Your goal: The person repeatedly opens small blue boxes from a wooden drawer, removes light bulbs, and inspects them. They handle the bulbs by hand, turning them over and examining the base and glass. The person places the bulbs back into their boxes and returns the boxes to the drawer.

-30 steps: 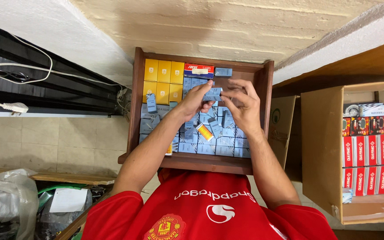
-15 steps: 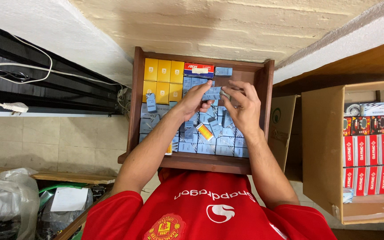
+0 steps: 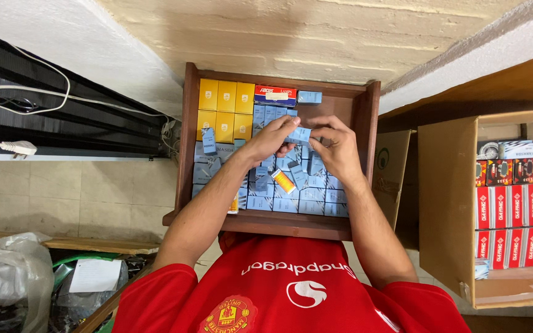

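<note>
we now pinch one small pale-blue cardboard box between our left hand and right hand, lifted slightly higher than a moment ago over the brown wooden drawer, near its far edge.

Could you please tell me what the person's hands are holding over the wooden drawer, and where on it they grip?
A small light-blue box, held by both ends: the left hand pinches its left end, the right hand its right end, above the drawer.
</note>
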